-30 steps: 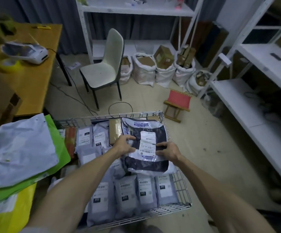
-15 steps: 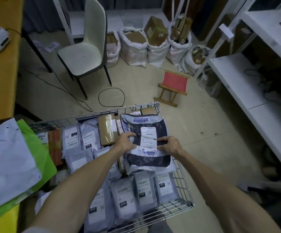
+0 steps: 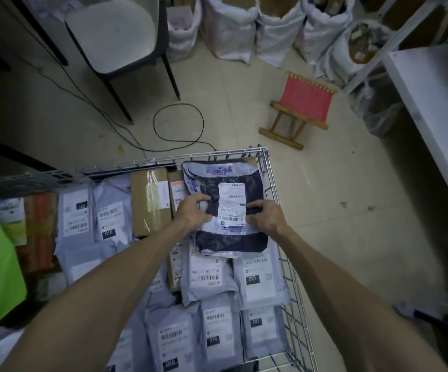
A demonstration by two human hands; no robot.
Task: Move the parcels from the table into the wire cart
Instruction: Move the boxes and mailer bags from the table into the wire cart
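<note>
With curled fingers [image 3: 201,199] the left hand [image 3: 190,214] and right hand [image 3: 267,218] pinch the dark parcel [image 3: 233,240] from either side, equally near, its long axis pointing away, in the far right corner of the wire cart [image 3: 269,170].

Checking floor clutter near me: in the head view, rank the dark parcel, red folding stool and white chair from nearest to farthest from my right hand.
1. dark parcel, in the far right corner of the wire cart, gripped by the right hand.
2. red folding stool, on the floor beyond the cart, to the right.
3. white chair, far left.
</note>
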